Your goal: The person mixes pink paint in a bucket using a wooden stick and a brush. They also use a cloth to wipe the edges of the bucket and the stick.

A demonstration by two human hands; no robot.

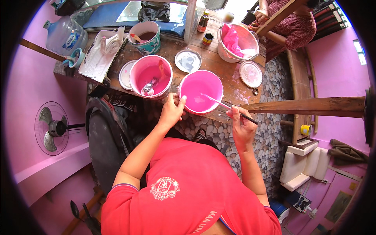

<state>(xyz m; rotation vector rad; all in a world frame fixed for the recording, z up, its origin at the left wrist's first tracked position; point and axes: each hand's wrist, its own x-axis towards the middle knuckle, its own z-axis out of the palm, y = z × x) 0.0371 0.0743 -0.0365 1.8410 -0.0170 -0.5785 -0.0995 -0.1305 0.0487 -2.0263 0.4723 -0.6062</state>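
Observation:
A bucket of bright pink paint point(201, 80) stands at the table's near edge. My left hand point(172, 109) grips its left rim, thumb on the rim and fingers curled against the outside. My right hand point(242, 127) pinches a thin stick point(219, 102), pale toward the tip and dark at the held end. Its tip dips into the paint, so I cannot tell what kind of tool it is. Just left, a second bucket point(135, 76) holds darker pink paint, with a pink-smeared paddle point(161, 68) and a silvery crumpled thing point(149, 87) inside.
Around them lie paint-smeared lids point(188, 61), a teal-splashed bucket point(150, 47), a bucket with pink plastic point(223, 53), a small can point(208, 38) and a white tray point(96, 58). A wooden beam point(309, 106) crosses on the right. Another person point(288, 33) is beyond the table.

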